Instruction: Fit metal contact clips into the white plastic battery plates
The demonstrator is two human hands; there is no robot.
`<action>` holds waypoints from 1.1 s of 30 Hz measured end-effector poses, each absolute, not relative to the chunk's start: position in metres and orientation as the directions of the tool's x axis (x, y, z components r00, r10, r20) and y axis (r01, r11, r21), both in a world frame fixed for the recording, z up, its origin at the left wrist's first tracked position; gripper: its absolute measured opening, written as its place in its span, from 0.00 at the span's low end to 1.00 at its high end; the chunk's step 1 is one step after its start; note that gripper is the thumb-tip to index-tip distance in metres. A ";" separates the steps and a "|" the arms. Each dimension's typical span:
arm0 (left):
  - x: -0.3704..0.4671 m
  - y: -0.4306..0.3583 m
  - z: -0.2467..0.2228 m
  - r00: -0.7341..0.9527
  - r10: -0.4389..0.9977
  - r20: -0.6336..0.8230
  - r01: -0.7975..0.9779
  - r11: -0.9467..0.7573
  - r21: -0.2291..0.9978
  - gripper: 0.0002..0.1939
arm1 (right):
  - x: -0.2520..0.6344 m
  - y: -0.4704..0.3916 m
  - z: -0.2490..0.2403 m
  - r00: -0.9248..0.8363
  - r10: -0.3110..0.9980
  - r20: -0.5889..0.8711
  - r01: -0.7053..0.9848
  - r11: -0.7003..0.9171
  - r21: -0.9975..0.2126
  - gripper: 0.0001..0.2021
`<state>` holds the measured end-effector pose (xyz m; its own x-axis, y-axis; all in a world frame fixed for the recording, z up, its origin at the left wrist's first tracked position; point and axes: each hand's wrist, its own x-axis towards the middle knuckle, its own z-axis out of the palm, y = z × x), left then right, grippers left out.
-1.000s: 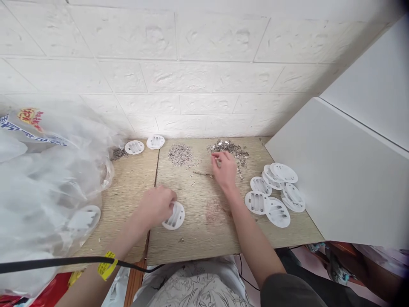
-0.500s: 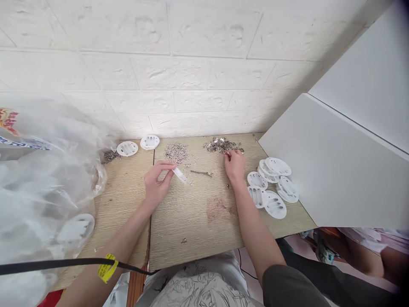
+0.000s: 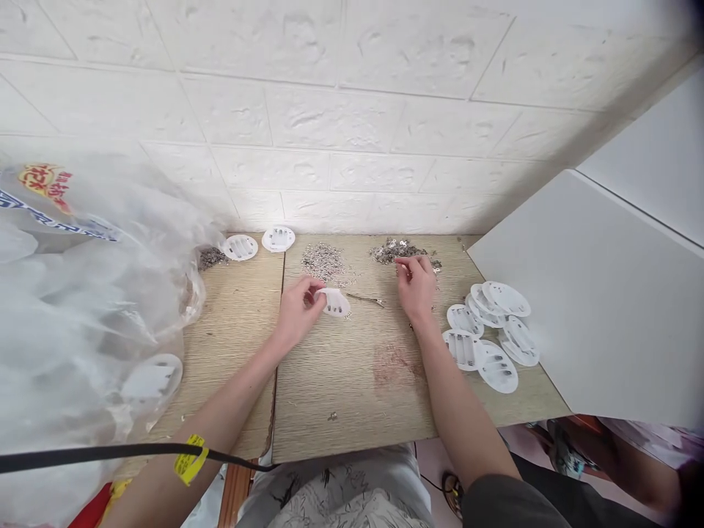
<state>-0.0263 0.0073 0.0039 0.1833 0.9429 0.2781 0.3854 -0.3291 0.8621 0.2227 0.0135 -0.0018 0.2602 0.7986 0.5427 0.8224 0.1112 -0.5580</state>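
Note:
My left hand (image 3: 301,312) pinches the edge of a white round plastic battery holder (image 3: 335,303), its slotted face tilted toward me with small dark metal pieces in it. Just beyond it lies a heap of tiny silvery metal parts (image 3: 323,262). My right hand (image 3: 416,287) is at the near edge of a second heap, made of larger metal contact pieces (image 3: 389,251). Its thumb and fingertips are brought together; whatever sits between them is too small to make out. Between the hands a thin tweezer-like tool (image 3: 366,299) rests on the wooden table (image 3: 341,381).
Several white battery holders (image 3: 498,367) lie overlapping on the right beside a white panel (image 3: 605,308). Two more holders (image 3: 240,248) are at the back left. A large clear plastic bag (image 3: 99,293) fills the left side. A black cable (image 3: 110,455) crosses my left forearm. Another person's leg shows lower right.
The battery holder in my left hand has turned from edge-on to showing its slotted face. My right hand stays by the metal heap. The whole view has shifted slightly.

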 end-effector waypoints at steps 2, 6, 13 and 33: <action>-0.024 0.009 0.004 0.216 0.961 0.174 0.443 -0.255 0.860 0.05 | 0.211 0.013 0.000 0.192 0.800 0.568 0.792 0.215 -0.571 0.11; -0.021 0.012 0.006 0.261 0.960 0.104 0.540 -0.234 0.808 0.02 | 0.186 0.007 0.000 0.063 0.791 0.608 0.707 0.394 -0.587 0.10; -0.021 0.016 0.001 0.270 0.951 0.149 0.519 -0.274 0.810 0.13 | 0.147 -0.002 -0.003 -0.100 0.790 0.605 0.559 0.548 -0.623 0.10; -0.023 0.020 -0.009 0.229 0.957 0.177 0.240 -0.232 0.943 0.20 | 0.141 -0.002 -0.002 -0.048 0.822 0.567 0.488 0.515 -0.705 0.09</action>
